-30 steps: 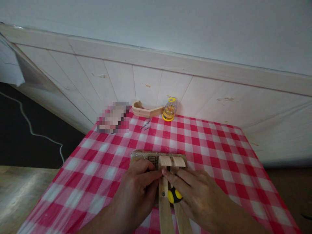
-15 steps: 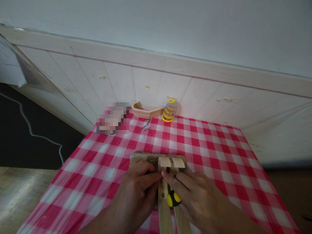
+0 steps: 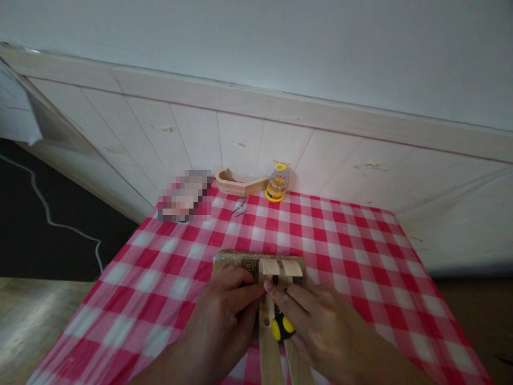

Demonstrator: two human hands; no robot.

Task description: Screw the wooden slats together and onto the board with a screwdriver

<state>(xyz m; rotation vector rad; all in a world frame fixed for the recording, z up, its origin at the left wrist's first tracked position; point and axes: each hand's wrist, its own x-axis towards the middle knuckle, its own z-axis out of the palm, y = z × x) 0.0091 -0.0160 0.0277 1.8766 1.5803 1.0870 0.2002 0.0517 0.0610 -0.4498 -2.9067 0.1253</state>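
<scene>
A wooden piece (image 3: 271, 350) with two long strips and rounded ends lies over a plastic-wrapped block (image 3: 232, 259) at the table's near side. My left hand (image 3: 228, 307) is closed on the left strip, its thumb and forefinger pinched at the inner edge. In my right hand (image 3: 320, 315) is a screwdriver (image 3: 282, 327) with a yellow and black handle, which points toward me. Its shaft and tip are hidden by my fingers, whose tips meet the left hand's over the strip. A screw head (image 3: 266, 322) shows in the left strip.
Against the white panelled wall stand a curved wooden piece (image 3: 242, 187) and a clear, yellow-trimmed container of bits (image 3: 277, 184). Several thin metal pieces (image 3: 239, 207) lie before them. A blurred-out flat object (image 3: 185, 197) is at the back left of the checked tablecloth (image 3: 344, 256).
The screwdriver handle has turned a little, so its yellow and black patches sit differently. Both hands keep nearly the same place and grip.
</scene>
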